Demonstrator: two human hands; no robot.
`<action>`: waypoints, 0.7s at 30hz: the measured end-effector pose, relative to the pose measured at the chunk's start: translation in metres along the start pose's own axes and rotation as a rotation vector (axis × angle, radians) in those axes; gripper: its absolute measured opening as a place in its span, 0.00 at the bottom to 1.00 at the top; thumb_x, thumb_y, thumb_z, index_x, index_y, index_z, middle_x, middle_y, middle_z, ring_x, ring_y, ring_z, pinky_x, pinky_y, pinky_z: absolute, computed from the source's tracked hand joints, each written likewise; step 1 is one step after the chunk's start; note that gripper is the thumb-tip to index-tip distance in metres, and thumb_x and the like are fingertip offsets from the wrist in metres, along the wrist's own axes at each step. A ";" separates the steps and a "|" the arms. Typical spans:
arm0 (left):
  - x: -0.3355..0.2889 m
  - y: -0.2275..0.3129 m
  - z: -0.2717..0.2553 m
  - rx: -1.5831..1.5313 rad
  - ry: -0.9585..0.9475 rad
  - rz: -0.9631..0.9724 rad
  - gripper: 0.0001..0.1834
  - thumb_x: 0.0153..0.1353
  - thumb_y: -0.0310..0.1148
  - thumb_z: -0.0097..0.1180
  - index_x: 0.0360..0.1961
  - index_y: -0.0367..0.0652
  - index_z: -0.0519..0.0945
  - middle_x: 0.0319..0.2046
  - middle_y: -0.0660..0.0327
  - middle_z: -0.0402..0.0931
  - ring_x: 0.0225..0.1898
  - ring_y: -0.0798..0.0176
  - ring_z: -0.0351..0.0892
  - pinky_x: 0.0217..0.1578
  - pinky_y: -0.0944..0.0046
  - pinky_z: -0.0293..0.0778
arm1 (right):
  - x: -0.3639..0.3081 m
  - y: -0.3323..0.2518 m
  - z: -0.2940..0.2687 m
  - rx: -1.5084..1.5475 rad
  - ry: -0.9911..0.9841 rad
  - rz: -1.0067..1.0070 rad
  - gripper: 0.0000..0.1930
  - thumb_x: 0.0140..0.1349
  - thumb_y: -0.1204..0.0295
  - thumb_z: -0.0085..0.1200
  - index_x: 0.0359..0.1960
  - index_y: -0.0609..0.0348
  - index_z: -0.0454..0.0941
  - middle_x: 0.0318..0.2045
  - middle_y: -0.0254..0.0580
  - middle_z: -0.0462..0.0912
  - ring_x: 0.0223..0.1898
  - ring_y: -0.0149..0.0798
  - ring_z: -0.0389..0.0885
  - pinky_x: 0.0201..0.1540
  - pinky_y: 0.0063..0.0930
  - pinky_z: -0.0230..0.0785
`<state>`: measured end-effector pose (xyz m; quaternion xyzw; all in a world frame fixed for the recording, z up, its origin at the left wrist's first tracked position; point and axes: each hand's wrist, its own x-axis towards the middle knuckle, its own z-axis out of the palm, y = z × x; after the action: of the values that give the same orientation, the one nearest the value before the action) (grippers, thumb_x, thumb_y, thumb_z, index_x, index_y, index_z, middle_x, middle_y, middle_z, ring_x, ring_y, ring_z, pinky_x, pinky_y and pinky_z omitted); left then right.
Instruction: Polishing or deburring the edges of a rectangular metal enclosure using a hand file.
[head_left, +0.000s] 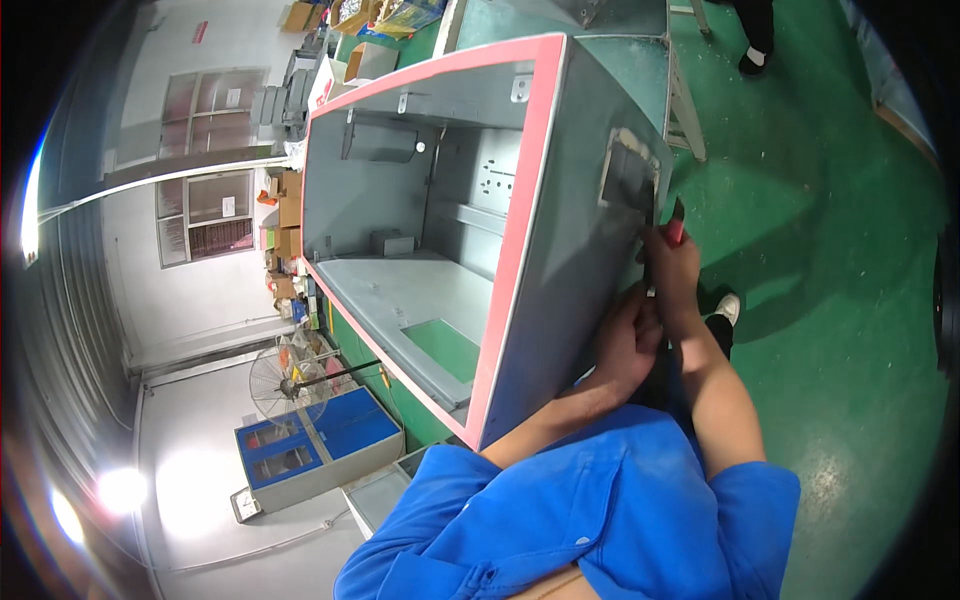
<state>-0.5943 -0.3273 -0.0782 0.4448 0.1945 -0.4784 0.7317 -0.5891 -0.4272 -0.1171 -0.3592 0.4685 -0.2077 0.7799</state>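
Note:
A large grey sheet-metal cabinet (585,190) stands tilted in front of me, with a pink strip (520,200) round its open front. Its side panel has a square patch (628,168) with a rough, pale border. Beside the panel's far right edge, my right hand (676,268) is closed round a small red tool with a dark tip (677,228); its exact kind is unclear. Just below it, nearer my body, my left hand (630,340) lies against the same edge with curled fingers. Whatever those fingers grip, if anything, is hidden.
Behind the cabinet is a grey worktable (620,75) with a pale leg (684,115). A standing fan (290,385) and a blue-topped case (355,435) are at the left. Cartons (288,200) line the wall. Another person's foot (753,62) shows on the green floor.

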 end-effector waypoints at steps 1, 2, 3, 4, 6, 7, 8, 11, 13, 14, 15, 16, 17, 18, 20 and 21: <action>0.009 0.000 0.003 -0.033 0.002 0.009 0.04 0.59 0.33 0.45 0.30 0.47 0.69 0.15 0.73 0.56 0.13 0.79 0.48 0.12 0.77 0.44 | 0.003 -0.003 0.000 -0.022 0.015 -0.020 0.09 0.50 0.68 0.53 0.22 0.60 0.70 0.14 0.34 0.72 0.13 0.25 0.67 0.15 0.18 0.57; 0.013 -0.001 0.004 -0.066 0.005 0.017 0.04 0.59 0.33 0.45 0.29 0.47 0.69 0.15 0.72 0.56 0.13 0.79 0.48 0.12 0.77 0.44 | 0.001 0.000 -0.001 -0.038 0.018 -0.009 0.09 0.50 0.68 0.54 0.22 0.60 0.70 0.14 0.34 0.72 0.14 0.25 0.67 0.16 0.18 0.57; 0.004 -0.001 0.004 -0.033 0.034 0.011 0.04 0.59 0.33 0.45 0.28 0.47 0.69 0.15 0.72 0.56 0.13 0.79 0.48 0.12 0.77 0.44 | -0.002 0.005 -0.003 -0.054 0.021 0.003 0.09 0.50 0.67 0.54 0.22 0.60 0.70 0.14 0.34 0.72 0.14 0.25 0.67 0.16 0.18 0.57; -0.008 0.002 0.009 0.004 0.057 0.011 0.04 0.59 0.32 0.45 0.28 0.47 0.69 0.15 0.72 0.56 0.13 0.79 0.49 0.12 0.77 0.45 | -0.002 0.005 -0.001 -0.064 0.021 0.006 0.10 0.50 0.67 0.54 0.21 0.60 0.71 0.14 0.34 0.73 0.15 0.25 0.67 0.17 0.19 0.57; -0.010 0.007 0.020 0.036 0.066 0.024 0.04 0.59 0.31 0.45 0.28 0.46 0.69 0.16 0.72 0.57 0.13 0.79 0.49 0.12 0.77 0.45 | -0.004 -0.001 0.001 -0.004 0.021 0.000 0.10 0.50 0.67 0.54 0.21 0.60 0.71 0.14 0.34 0.72 0.15 0.25 0.67 0.17 0.19 0.57; -0.008 0.007 0.022 0.023 0.063 0.027 0.03 0.59 0.31 0.45 0.28 0.46 0.69 0.16 0.72 0.57 0.13 0.79 0.49 0.12 0.77 0.45 | -0.010 0.000 0.000 0.018 0.026 0.010 0.10 0.50 0.67 0.54 0.20 0.60 0.71 0.14 0.34 0.72 0.15 0.24 0.67 0.17 0.19 0.57; -0.007 0.007 0.022 0.010 0.060 0.030 0.03 0.59 0.30 0.44 0.28 0.46 0.69 0.16 0.72 0.57 0.13 0.79 0.49 0.12 0.77 0.45 | -0.010 0.000 0.001 0.041 0.028 0.006 0.10 0.50 0.67 0.54 0.20 0.60 0.70 0.14 0.34 0.72 0.14 0.25 0.67 0.16 0.19 0.57; -0.007 0.011 0.027 0.024 0.154 0.021 0.04 0.59 0.30 0.44 0.27 0.46 0.69 0.16 0.72 0.57 0.13 0.78 0.48 0.12 0.78 0.45 | -0.006 -0.005 0.004 0.069 0.041 -0.016 0.10 0.50 0.67 0.54 0.20 0.60 0.70 0.14 0.34 0.71 0.13 0.25 0.66 0.14 0.19 0.56; -0.013 0.009 0.025 -0.004 0.201 0.004 0.04 0.59 0.30 0.44 0.29 0.44 0.69 0.17 0.71 0.58 0.14 0.78 0.49 0.13 0.78 0.46 | -0.016 0.004 0.002 0.024 0.066 -0.015 0.10 0.50 0.67 0.54 0.21 0.60 0.70 0.13 0.34 0.71 0.13 0.25 0.66 0.14 0.19 0.56; -0.015 0.009 0.023 -0.018 0.228 -0.006 0.04 0.59 0.30 0.44 0.29 0.43 0.69 0.18 0.70 0.59 0.14 0.78 0.49 0.13 0.78 0.46 | -0.013 0.002 0.003 0.041 0.052 0.003 0.10 0.50 0.67 0.54 0.21 0.60 0.70 0.13 0.34 0.71 0.13 0.25 0.66 0.14 0.19 0.56; -0.010 0.009 0.019 -0.034 0.181 0.005 0.04 0.59 0.30 0.43 0.31 0.43 0.69 0.19 0.70 0.59 0.14 0.78 0.49 0.13 0.78 0.47 | -0.008 -0.004 0.003 0.058 0.039 0.020 0.10 0.50 0.67 0.53 0.21 0.59 0.70 0.14 0.34 0.71 0.13 0.25 0.66 0.14 0.19 0.56; -0.003 0.008 0.015 -0.052 0.132 0.013 0.04 0.59 0.30 0.43 0.32 0.42 0.69 0.19 0.69 0.60 0.15 0.78 0.49 0.13 0.78 0.47 | -0.008 -0.008 0.003 0.072 0.029 0.036 0.10 0.51 0.67 0.53 0.21 0.59 0.70 0.14 0.34 0.71 0.13 0.25 0.66 0.15 0.19 0.56; -0.001 0.007 0.013 -0.071 0.084 0.020 0.05 0.60 0.29 0.42 0.33 0.41 0.69 0.20 0.69 0.60 0.15 0.78 0.50 0.13 0.78 0.48 | -0.011 -0.005 0.003 0.060 0.046 0.014 0.10 0.51 0.67 0.53 0.21 0.60 0.70 0.14 0.34 0.71 0.13 0.25 0.66 0.15 0.20 0.57; -0.006 0.005 0.011 -0.078 0.096 0.010 0.05 0.60 0.29 0.42 0.34 0.40 0.69 0.20 0.69 0.60 0.16 0.78 0.50 0.13 0.78 0.48 | -0.014 -0.001 0.003 0.049 0.063 -0.009 0.10 0.51 0.66 0.53 0.21 0.60 0.70 0.14 0.34 0.71 0.13 0.25 0.66 0.15 0.20 0.57; -0.016 0.010 0.020 -0.079 0.107 0.000 0.06 0.60 0.28 0.41 0.36 0.39 0.69 0.21 0.69 0.59 0.16 0.78 0.50 0.13 0.79 0.48 | -0.012 0.003 0.005 0.022 0.083 -0.067 0.10 0.51 0.66 0.53 0.20 0.60 0.70 0.13 0.34 0.71 0.13 0.25 0.66 0.15 0.20 0.57; -0.013 0.011 0.022 -0.084 0.090 0.014 0.07 0.60 0.28 0.41 0.37 0.39 0.69 0.21 0.69 0.58 0.16 0.78 0.50 0.14 0.79 0.49 | -0.009 0.006 0.005 -0.001 0.088 -0.095 0.10 0.51 0.66 0.52 0.20 0.60 0.70 0.13 0.33 0.71 0.14 0.24 0.66 0.16 0.20 0.57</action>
<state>-0.5942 -0.3376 -0.0521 0.4360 0.2439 -0.4443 0.7437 -0.5893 -0.4156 -0.1144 -0.3719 0.4849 -0.2597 0.7477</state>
